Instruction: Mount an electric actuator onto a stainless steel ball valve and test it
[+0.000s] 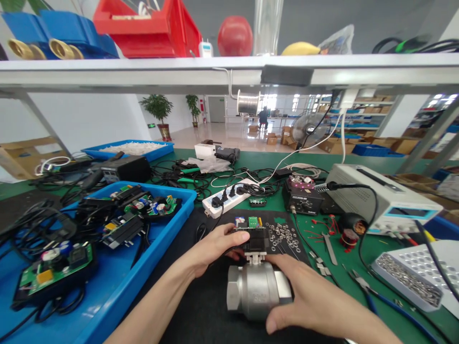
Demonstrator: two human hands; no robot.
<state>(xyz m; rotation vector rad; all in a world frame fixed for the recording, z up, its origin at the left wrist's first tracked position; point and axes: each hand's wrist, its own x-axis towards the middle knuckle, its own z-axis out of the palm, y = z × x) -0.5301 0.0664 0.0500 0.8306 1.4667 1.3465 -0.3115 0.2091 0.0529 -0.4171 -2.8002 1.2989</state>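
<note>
A steel ball valve (256, 291) lies on the black mat, its hex end facing left. My right hand (304, 296) wraps its right side, thumb low at the front and fingers behind, partly hidden. Just beyond the valve's stem is a black circuit-board assembly (256, 240) with a green terminal block on top. My left hand (213, 246) grips this assembly from the left, thumb across its near edge; the other fingers are mostly hidden. Whether the assembly touches the stem, I cannot tell. Small metal rings (283, 235) lie scattered on the mat behind my right hand.
On the left, a blue tray (143, 267) holds circuit boards with cables. A white power strip (229, 196) lies behind the mat. To the right are a soldering station (303, 198), a bench power supply (383, 200), pliers (387, 301) and a box of small metal parts (407, 279). A shelf (179, 71) spans overhead.
</note>
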